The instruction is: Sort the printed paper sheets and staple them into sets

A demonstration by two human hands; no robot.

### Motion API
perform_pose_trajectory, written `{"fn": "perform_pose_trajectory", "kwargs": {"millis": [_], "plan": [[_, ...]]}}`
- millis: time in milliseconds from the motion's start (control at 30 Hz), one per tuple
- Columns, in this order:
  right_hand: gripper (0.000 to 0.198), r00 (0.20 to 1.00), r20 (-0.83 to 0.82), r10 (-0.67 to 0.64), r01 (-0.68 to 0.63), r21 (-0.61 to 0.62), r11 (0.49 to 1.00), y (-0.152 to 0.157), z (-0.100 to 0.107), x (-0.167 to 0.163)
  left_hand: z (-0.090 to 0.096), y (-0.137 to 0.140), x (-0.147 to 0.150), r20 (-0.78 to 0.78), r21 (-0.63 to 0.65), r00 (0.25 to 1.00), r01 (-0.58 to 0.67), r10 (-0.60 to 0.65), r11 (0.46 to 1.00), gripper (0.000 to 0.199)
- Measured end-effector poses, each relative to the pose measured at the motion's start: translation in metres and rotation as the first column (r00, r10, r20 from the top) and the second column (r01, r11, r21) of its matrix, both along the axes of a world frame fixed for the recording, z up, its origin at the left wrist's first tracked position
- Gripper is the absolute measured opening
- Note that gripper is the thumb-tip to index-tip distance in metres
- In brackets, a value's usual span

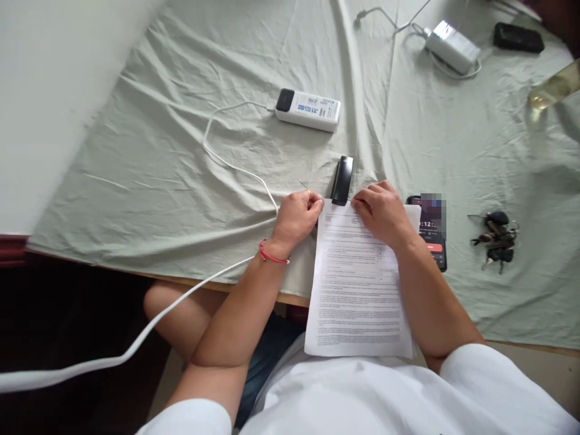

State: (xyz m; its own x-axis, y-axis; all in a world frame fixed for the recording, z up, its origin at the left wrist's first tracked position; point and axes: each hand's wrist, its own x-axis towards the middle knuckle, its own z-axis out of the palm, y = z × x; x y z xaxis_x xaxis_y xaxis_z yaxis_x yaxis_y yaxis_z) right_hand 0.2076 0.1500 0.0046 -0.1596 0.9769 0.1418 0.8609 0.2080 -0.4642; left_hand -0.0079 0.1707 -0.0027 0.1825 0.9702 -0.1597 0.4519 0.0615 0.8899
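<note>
A stack of printed paper sheets [353, 290] hangs over the table's front edge, its lower end near my white shirt. With thumb and fingers closed, my left hand [296, 216] pinches the stack's top left corner. My right hand [381, 211] grips the top edge right of the middle, fingers curled over it. Between both hands a black stapler [343, 179] lies with its near end at the sheets' top edge; whether paper sits inside its jaw I cannot tell. A phone [435, 248] with a lit screen is partly under the sheets, beside my right wrist.
A white power bank [312, 110] lies farther back, its white cable [226, 164] running left past my forearm. Right of the phone is a bunch of keys [496, 238]. Toward the back right are a white adapter [453, 47], a black object [519, 37] and a container of yellowish liquid [553, 87].
</note>
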Motion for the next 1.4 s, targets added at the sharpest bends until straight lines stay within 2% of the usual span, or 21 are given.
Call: {"fn": "perform_pose_trajectory", "kwargs": {"millis": [67, 167, 300, 500, 667, 800, 1100, 1400], "plan": [[0.02, 0.997, -0.066, -0.044, 0.053, 0.135, 0.989, -0.002, 0.003, -0.006, 0.0, 0.0, 0.0, -0.009, 0.004, 1.0, 0.002, -0.002, 1.0, 0.015], [0.021, 0.985, -0.164, -0.05, 0.1, 0.311, 0.945, -0.006, 0.008, -0.019, 0.0, 0.0, 0.0, -0.015, 0.0, 1.0, 0.001, -0.001, 1.0, 0.014], [0.021, 0.977, -0.209, 0.027, 0.055, 0.376, 0.925, -0.009, 0.007, -0.032, 0.001, 0.0, 0.0, -0.005, -0.021, 1.0, 0.0, -0.001, 1.0, 0.014], [0.024, 0.944, -0.328, -0.043, 0.153, 0.318, 0.936, -0.004, -0.006, -0.03, 0.004, -0.001, 0.0, -0.004, -0.027, 1.0, -0.005, 0.005, 1.0, 0.014], [0.027, 0.909, -0.403, -0.11, 0.196, 0.178, 0.964, 0.0, -0.013, -0.028, 0.005, -0.001, 0.0, -0.002, -0.026, 1.0, -0.007, 0.007, 1.0, 0.015], [0.036, 0.887, -0.422, -0.186, 0.246, 0.093, 0.965, 0.002, -0.018, -0.028, 0.005, -0.001, 0.0, 0.002, -0.028, 1.0, -0.011, 0.011, 1.0, 0.014], [0.064, 0.96, -0.274, -0.065, 0.081, 0.047, 0.996, 0.017, -0.029, -0.019, 0.006, -0.001, 0.001, 0.015, -0.066, 1.0, -0.004, 0.005, 0.998, 0.014], [0.048, 0.968, -0.237, -0.079, 0.098, 0.069, 0.993, 0.01, -0.031, -0.029, 0.005, -0.001, 0.001, 0.014, -0.056, 1.0, 0.013, -0.013, 0.998, 0.016]]}}
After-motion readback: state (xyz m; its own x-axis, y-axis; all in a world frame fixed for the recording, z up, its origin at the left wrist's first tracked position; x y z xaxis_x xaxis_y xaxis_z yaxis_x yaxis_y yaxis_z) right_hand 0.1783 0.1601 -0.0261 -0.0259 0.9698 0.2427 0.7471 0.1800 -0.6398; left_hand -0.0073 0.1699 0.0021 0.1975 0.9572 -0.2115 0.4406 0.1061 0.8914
